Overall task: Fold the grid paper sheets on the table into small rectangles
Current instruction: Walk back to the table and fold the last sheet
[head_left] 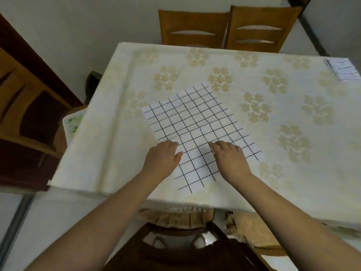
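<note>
Fingers (pixel 172 144) of the left hand (pixel 161 157) lie fairly straight, palm down, pressing the near-left part of the grid paper sheet (pixel 195 124); thumb spread toward the right hand (pixel 228 157). Right fingers (pixel 218 145) also flat on the sheet, holding nothing, just pressing. Small gap of bare paper between the two hands.

Sheet lies unfolded and skewed on the bench (pixel 273 182), most of it beyond the fingertips, near corner reaching toward the bench edge below the wrists. A ripple shows just ahead of the fingers, so it is not fully flat.

Risks, judged from here: the cloth cover looks smooth, so the sheet may slide when one hand lifts an edge. The ripple could get creased in as a stray wrinkle. Since the sheet sits at an angle, corners may miss each other and the fold comes out crooked. The near corner could slip off the edge if dragged closer.

Folded stack (pixel 343 72) sits far right, well beyond the right fingers, apart from the sheet.
</note>
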`<move>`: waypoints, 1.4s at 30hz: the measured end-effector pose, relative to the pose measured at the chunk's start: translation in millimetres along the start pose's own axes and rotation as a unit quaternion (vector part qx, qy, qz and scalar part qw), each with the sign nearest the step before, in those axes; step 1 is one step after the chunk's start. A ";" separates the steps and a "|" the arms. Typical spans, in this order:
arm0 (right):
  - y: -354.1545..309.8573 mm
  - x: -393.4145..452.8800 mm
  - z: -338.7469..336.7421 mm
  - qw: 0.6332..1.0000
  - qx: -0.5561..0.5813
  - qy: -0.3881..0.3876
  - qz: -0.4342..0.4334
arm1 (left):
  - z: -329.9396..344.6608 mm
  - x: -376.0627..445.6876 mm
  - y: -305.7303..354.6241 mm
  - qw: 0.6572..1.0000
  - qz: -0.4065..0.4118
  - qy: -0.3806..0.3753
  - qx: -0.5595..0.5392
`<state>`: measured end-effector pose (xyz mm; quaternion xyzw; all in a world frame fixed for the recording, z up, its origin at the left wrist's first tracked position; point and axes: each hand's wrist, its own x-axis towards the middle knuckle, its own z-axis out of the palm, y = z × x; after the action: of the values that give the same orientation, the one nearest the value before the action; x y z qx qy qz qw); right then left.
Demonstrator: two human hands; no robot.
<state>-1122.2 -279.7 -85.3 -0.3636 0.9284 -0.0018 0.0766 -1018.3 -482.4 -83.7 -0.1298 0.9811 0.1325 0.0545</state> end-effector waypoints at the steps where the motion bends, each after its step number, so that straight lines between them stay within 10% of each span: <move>1: 4.8 14.4 4.0 1.000 -0.006 -0.006 0.006 | 5.7 12.4 -6.7 1.000 0.000 0.008 -0.002; 25: 75.7 181.4 73.5 0.990 0.006 0.132 -0.045 | 70.5 81.5 -77.0 0.988 -0.047 0.124 -0.074; 42: 54.3 134.8 -116.0 0.943 0.102 0.316 -0.034 | -126.4 105.0 -73.3 0.923 0.069 0.357 -0.128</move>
<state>-1273.1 -336.8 7.2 -0.3655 0.8869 -0.2141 -0.1844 -1108.6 -610.5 4.6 -0.1068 0.9167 0.2057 -0.3255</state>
